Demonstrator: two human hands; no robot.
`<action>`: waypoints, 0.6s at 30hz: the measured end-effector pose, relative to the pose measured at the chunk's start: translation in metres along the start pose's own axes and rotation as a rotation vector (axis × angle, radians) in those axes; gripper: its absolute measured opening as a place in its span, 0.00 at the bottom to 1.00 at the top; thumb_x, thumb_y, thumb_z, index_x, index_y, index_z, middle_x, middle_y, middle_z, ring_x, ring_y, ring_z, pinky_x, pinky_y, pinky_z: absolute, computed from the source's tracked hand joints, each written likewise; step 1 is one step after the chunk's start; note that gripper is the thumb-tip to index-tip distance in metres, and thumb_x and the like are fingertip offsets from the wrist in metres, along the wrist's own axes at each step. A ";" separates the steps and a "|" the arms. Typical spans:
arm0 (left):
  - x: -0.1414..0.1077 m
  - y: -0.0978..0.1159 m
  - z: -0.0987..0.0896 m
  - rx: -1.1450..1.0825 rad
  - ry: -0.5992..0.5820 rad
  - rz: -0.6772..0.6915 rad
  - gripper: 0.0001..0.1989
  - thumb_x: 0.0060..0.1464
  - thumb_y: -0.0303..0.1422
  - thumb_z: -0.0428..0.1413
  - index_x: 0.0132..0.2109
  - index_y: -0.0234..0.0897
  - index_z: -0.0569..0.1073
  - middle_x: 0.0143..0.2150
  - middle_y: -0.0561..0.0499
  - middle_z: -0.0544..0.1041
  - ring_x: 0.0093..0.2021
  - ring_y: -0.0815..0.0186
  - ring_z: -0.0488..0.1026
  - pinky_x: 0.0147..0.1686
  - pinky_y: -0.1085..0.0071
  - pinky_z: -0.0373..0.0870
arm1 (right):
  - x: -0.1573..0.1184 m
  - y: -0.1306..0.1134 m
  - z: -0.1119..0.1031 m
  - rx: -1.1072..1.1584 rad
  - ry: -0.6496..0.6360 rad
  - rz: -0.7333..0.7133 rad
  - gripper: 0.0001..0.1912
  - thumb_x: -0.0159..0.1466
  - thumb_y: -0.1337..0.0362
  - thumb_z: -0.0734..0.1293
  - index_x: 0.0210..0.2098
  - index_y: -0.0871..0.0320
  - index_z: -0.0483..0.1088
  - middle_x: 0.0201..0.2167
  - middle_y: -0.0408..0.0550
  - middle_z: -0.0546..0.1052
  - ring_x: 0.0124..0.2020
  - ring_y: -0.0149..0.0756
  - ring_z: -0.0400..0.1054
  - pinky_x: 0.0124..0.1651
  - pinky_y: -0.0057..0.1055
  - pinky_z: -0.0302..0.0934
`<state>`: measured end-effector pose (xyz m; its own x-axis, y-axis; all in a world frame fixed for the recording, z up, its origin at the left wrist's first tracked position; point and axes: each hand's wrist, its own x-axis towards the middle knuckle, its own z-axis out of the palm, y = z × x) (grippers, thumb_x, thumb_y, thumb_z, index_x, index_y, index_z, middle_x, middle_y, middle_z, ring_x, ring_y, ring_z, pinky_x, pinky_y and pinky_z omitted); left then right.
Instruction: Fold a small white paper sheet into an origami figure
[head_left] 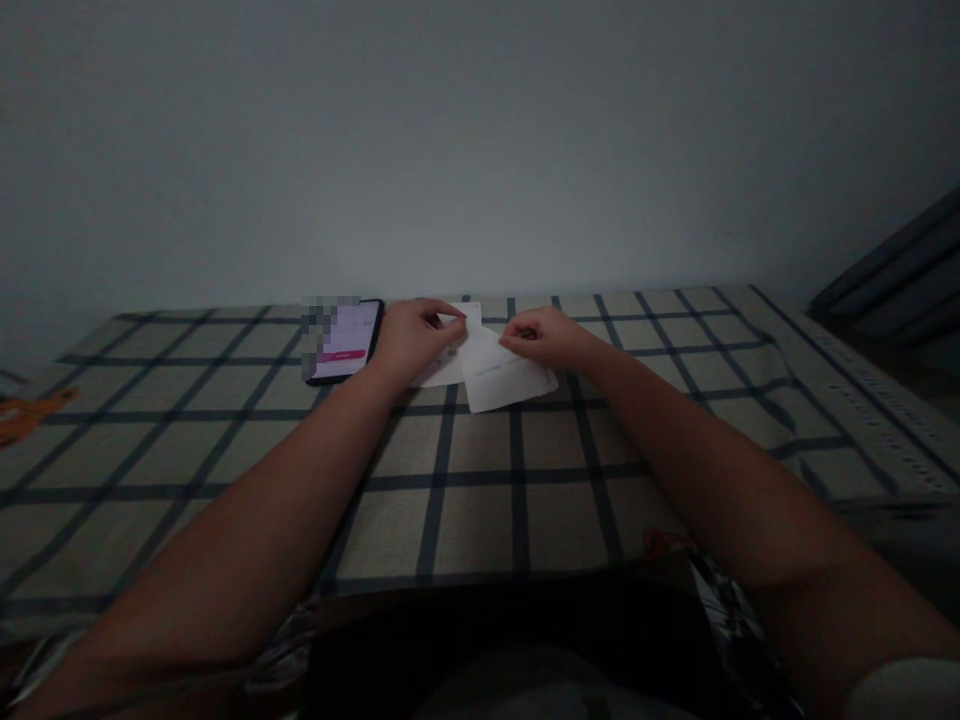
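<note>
Front paper (pixel 508 382) lies at the centre of the worktop (pixel 480 530), between the two hands and nearest the right one. White; faint line of printing across it, too small to read. Its lower edge, toward the wearer, sits at a slant to the cloth's stripes.

Rear paper (pixel 441 374): also pale, partly under the left hand and overlapped by the front paper; some dark marks near the overlap, not legible.

Left hand (pixel 421 338): palm side down over the rear paper. Thumb and index tips drawn close together by the overlap; cannot tell whether paper is caught between them.

Right hand (pixel 551 338): thumb and index tips pressed together, pinching the upper part of the front paper; remaining fingers curled in.

Phone (pixel 346 342): flat, just left of the left hand, dark case, screen lit with a pink bar; part of it is pixelated.

Surroundings: checked cloth (pixel 247 430) covers the worktop, blue lines on beige; plain grey wall (pixel 480 150) behind. Orange patch (pixel 34 412) at far left, nature unclear. Lighting dim.
</note>
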<state>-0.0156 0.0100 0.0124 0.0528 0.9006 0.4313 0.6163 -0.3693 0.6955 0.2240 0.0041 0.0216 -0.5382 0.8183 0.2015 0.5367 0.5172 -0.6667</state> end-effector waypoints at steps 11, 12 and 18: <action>0.008 -0.013 -0.008 -0.025 0.063 0.010 0.14 0.50 0.39 0.64 0.39 0.35 0.86 0.34 0.46 0.84 0.33 0.63 0.77 0.37 0.70 0.71 | -0.002 0.006 -0.004 0.059 0.027 0.033 0.13 0.63 0.56 0.66 0.32 0.60 0.74 0.30 0.47 0.76 0.31 0.33 0.64 0.35 0.30 0.53; 0.009 -0.014 -0.008 -0.039 0.069 -0.002 0.14 0.50 0.40 0.64 0.39 0.35 0.85 0.35 0.45 0.84 0.33 0.63 0.77 0.37 0.70 0.71 | -0.002 0.006 -0.005 0.061 0.028 0.035 0.13 0.63 0.55 0.66 0.32 0.60 0.74 0.31 0.48 0.76 0.31 0.34 0.65 0.35 0.30 0.54; 0.012 -0.015 -0.007 -0.114 0.135 -0.072 0.14 0.49 0.39 0.64 0.38 0.33 0.84 0.32 0.46 0.83 0.32 0.64 0.76 0.36 0.70 0.72 | -0.002 0.006 -0.005 0.080 0.037 0.029 0.15 0.63 0.53 0.66 0.32 0.60 0.73 0.30 0.47 0.74 0.31 0.33 0.63 0.35 0.31 0.54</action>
<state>-0.0296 0.0247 0.0108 -0.0989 0.8897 0.4458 0.5215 -0.3352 0.7847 0.2318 0.0070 0.0206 -0.4980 0.8422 0.2067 0.4970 0.4725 -0.7279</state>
